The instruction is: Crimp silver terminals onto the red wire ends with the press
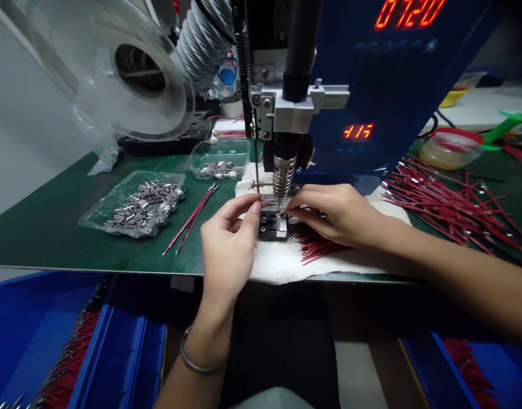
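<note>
My left hand (235, 238) is at the left side of a small metal fixture (269, 224), thumb and forefinger pinched together; whatever they hold is too small to make out. From the right, my right hand (335, 213) reaches to the same fixture, its fingertips closed on a thin red wire (285, 212) under the soldering iron tip (280, 196). The iron stands upright in a machine, with a spring around its lower part. Below my right hand lies a bundle of red wires (316, 244) on a white cloth (278, 267).
Clear trays of small metal parts (147, 204) stand on the green table (43, 227) at left, beside a few loose red wires (190, 221). A large wire pile (452, 204) lies right. The blue machine housing (354, 68) rises behind. Blue bins (116, 341) sit below the table edge.
</note>
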The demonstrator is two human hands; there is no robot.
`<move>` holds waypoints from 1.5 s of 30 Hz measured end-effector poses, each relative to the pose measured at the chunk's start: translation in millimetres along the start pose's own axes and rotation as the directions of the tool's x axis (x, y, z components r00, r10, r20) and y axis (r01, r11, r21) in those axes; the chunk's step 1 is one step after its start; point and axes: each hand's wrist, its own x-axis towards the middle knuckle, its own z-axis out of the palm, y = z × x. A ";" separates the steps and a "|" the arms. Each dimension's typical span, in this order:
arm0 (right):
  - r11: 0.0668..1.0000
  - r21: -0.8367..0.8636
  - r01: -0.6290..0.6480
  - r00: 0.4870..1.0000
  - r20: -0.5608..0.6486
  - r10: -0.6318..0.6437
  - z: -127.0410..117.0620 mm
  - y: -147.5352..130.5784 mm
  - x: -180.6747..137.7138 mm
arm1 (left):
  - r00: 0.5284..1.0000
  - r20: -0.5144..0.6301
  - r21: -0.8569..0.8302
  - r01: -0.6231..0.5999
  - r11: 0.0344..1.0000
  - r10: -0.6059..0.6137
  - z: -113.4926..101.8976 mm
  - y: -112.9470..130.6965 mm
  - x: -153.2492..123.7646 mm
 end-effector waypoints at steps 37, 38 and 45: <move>0.984 0.117 -0.132 0.990 -0.042 0.138 3.0 -9.7 3.1 | 0.998 -0.009 0.042 0.069 0.997 -0.068 10.2 -10.2 0.9; 0.984 0.119 -0.132 0.989 -0.051 0.139 3.0 -10.1 3.3 | 0.996 -0.017 0.019 0.082 0.996 -0.082 10.3 -10.4 1.0; 0.977 0.138 -0.163 0.982 -0.071 0.174 3.6 -13.0 3.5 | 0.988 -0.055 -0.042 0.140 0.989 -0.142 12.2 -6.9 0.5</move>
